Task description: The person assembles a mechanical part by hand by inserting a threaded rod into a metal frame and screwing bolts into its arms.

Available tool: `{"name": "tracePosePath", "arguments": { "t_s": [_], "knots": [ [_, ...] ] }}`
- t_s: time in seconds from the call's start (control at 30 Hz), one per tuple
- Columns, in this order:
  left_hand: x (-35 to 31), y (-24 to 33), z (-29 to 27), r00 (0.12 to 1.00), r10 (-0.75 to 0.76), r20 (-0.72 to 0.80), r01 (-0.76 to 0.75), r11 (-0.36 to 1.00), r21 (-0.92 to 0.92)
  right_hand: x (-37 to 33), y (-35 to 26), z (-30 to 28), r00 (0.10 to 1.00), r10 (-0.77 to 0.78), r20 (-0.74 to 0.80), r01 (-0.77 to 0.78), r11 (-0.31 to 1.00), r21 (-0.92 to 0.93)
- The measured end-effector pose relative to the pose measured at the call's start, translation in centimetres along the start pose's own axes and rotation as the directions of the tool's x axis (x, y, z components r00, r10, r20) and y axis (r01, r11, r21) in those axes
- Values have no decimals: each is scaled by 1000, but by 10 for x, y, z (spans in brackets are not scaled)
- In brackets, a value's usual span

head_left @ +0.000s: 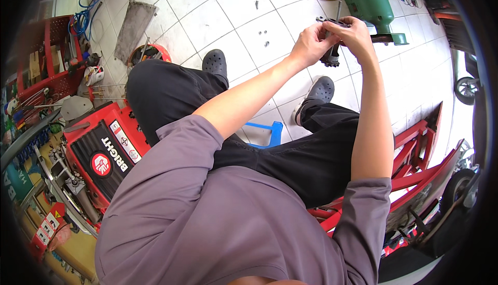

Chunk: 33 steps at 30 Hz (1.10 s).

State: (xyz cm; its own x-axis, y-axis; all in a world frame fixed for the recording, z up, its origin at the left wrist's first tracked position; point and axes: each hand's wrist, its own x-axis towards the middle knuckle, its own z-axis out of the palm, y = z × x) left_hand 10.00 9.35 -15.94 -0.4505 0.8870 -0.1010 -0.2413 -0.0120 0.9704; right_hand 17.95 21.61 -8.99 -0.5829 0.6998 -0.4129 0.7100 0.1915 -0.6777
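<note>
Both my arms reach forward over the tiled floor, and my hands meet at the upper right. Between them is a dark metal machine part (331, 59) with a thin straight rod (339, 10) standing up from it. My left hand (311, 45) closes on the part from the left, fingers bent. From the right, my right hand (357, 37) pinches its flat upper piece, thumb toward the left hand. The fingers cover much of the part, so its exact kind cannot be told. Its blackish lower end hangs below my hands, above my right shoe.
A green bench grinder (376, 7) stands just beyond my right hand. Small dark bits (266, 38) and a flat grey board (136, 28) lie on the floor. At left are a red machine (106, 153) and a red rack (52, 62); a red metal frame (415, 150) stands at right.
</note>
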Motion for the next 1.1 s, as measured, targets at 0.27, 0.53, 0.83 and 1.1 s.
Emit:
{"name": "tracePosePath", "arguments": {
  "t_s": [0.27,0.53,0.83,1.1],
  "knots": [
    [30,-87,-121,926,-57,-374,150,963,224,10,-1,-9,992,-112,-61,127,896,426],
    [26,-182,-197,910,-238,-339,413,466,783,-9,-54,-9,985,-108,-138,172,734,657],
    [41,-221,-208,953,-207,-223,278,290,916,-16,-46,-10,994,-82,-70,108,760,641],
    [42,-176,-205,948,-285,-139,248,391,886,-23,-55,-16,989,-69,-128,143,636,759]
  ]
}}
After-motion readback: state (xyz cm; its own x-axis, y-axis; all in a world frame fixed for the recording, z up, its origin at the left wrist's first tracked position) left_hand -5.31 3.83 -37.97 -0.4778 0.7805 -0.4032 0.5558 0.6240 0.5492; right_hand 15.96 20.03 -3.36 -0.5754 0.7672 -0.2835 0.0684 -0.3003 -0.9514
